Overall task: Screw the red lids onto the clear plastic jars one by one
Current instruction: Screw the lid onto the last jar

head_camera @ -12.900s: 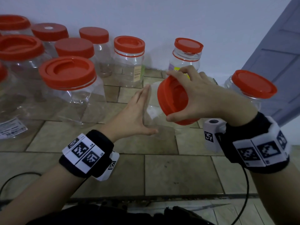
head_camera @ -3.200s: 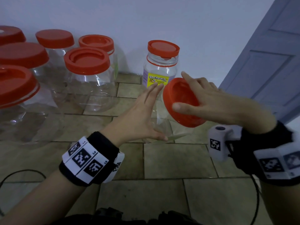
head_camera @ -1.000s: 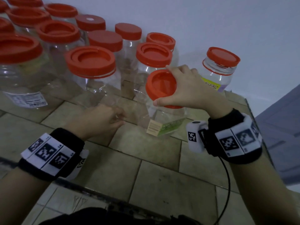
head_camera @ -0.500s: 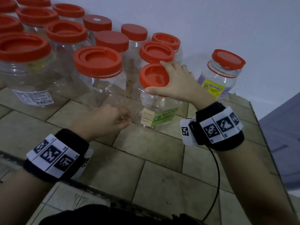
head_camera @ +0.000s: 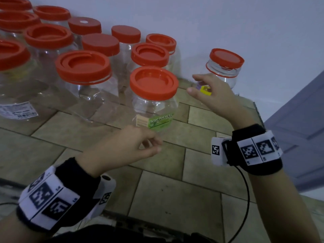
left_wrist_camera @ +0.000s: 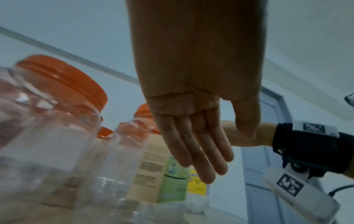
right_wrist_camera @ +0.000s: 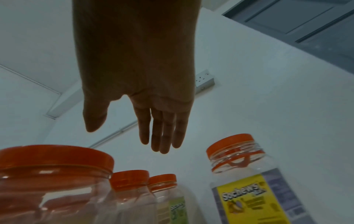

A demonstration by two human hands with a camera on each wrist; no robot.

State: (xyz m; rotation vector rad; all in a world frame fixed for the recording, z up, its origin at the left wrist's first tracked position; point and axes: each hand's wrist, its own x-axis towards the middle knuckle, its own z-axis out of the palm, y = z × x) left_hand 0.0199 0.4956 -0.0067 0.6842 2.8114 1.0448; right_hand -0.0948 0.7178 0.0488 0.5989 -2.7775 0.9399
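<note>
A clear jar with a green label (head_camera: pixel 155 109) stands upright on the tiled floor, with a red lid (head_camera: pixel 154 83) sitting on its mouth. My right hand (head_camera: pixel 192 85) hovers just right of that lid with relaxed fingers and touches nothing. It partly covers a yellow-labelled capped jar (head_camera: pixel 225 67). In the right wrist view the right hand (right_wrist_camera: pixel 126 139) is empty above the yellow-labelled jar (right_wrist_camera: pixel 249 189). My left hand (head_camera: pixel 154 146) floats in front of the green-label jar's base, holding nothing. In the left wrist view its fingers (left_wrist_camera: pixel 203 159) are straight beside the jar (left_wrist_camera: pixel 153 174).
Several capped clear jars (head_camera: pixel 84 67) crowd the left and back along the white wall (head_camera: pixel 228 23). A grey-blue door (head_camera: pixel 301 120) is at the right. Bare floor tiles (head_camera: pixel 175 195) lie between my arms. A black cable (head_camera: pixel 245 199) hangs from the right wristband.
My right hand has let go of the red lid and moved off to the right. My left hand has drawn back from the jar's side toward me.
</note>
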